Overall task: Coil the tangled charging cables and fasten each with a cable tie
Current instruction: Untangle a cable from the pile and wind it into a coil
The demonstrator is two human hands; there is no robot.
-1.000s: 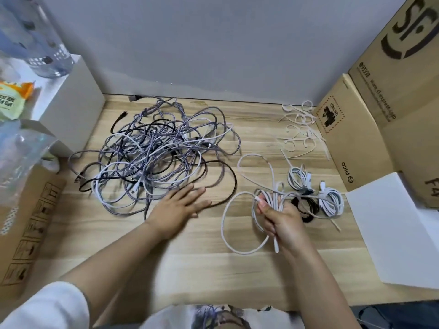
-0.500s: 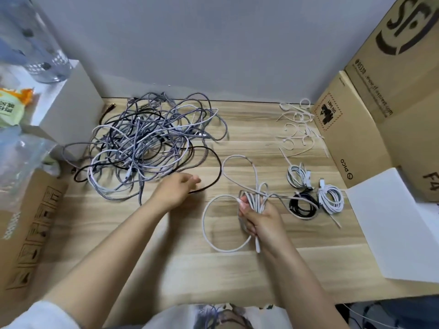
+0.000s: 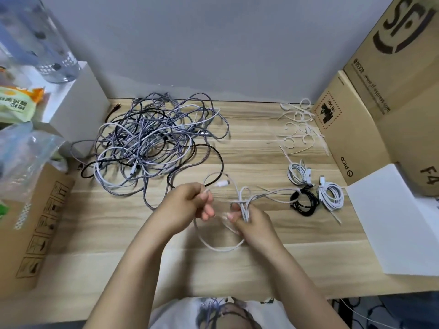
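Head view: the left hand [image 3: 190, 205] has left the tangle [image 3: 152, 148] and come beside the right hand [image 3: 249, 222] — fingers curled, pinching the white cable [image 3: 213, 246] near its plug. The right hand grips that cable's gathered loops; how many loops is hard to make out, blurred between the fingers. One loose loop hangs below both hands onto the table [image 3: 237, 269]. Right of the right hand lie three finished coils [image 3: 306, 200]; beyond them, the ties [image 3: 299, 124].
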